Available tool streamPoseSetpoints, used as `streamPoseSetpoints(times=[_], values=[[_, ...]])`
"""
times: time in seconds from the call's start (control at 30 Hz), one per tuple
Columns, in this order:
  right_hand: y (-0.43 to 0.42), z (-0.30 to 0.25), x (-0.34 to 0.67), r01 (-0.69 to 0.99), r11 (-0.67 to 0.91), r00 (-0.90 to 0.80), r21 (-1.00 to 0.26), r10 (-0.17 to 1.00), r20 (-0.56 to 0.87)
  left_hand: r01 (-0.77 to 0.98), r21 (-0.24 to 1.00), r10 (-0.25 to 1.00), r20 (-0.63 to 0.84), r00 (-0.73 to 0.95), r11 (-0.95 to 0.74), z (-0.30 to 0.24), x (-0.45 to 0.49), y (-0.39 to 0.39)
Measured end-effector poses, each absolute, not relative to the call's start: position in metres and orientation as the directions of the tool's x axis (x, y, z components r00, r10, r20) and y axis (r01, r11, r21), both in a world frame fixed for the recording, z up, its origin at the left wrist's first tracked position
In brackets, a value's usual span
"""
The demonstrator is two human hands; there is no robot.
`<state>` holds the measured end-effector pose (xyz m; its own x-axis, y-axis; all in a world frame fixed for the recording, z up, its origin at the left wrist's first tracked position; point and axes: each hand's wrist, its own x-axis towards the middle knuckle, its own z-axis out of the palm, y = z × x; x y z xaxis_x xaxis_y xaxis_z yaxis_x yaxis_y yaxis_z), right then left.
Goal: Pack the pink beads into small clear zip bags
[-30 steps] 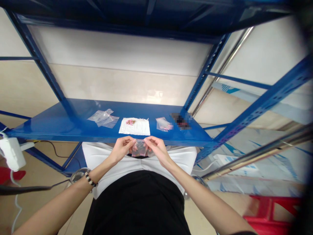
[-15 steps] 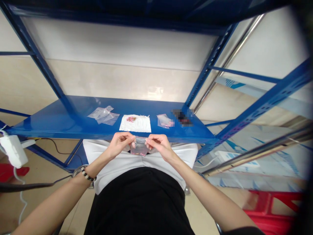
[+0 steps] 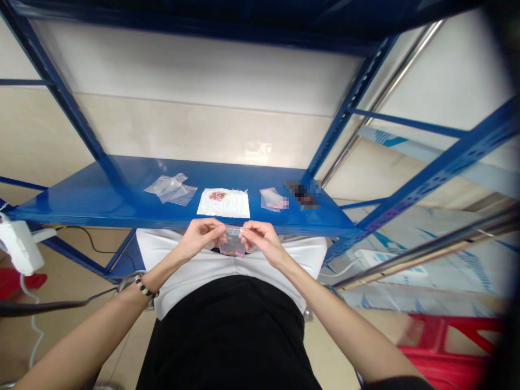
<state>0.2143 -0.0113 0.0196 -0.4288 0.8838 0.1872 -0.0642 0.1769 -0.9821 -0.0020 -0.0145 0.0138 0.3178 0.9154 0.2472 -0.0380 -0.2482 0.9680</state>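
One grip each: left hand (image 3: 200,237), right hand (image 3: 265,240), pinching clear bag (image 3: 233,242) | shelf edge (image 3: 122,221) just beyond, stretching wide leftward

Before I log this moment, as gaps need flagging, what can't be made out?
All in the head view:
- Tiny pink pieces in clear plastic bag between left hand and right hand: too small to count.
- Dark object on blue metal shelf: pixelated.
- Red plastic stool: right end lost in darkness.

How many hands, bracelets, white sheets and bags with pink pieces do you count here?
Hands: 2 (left hand, right hand)
Bracelet: 1
White sheet: 1
Bags like that: 2 (held bag, lying bag)
Total: 6
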Motion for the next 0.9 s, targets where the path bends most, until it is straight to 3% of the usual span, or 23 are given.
streamPoseSetpoints(times=[0.9], values=[[-0.001, 0.012, 0.215, 0.083, 0.153, -0.484, -0.985, 0.870, 0.094, 0.030, 0.970, 0.910, 0.215, 0.355, -0.241, 0.001, 0.001, -0.006]])
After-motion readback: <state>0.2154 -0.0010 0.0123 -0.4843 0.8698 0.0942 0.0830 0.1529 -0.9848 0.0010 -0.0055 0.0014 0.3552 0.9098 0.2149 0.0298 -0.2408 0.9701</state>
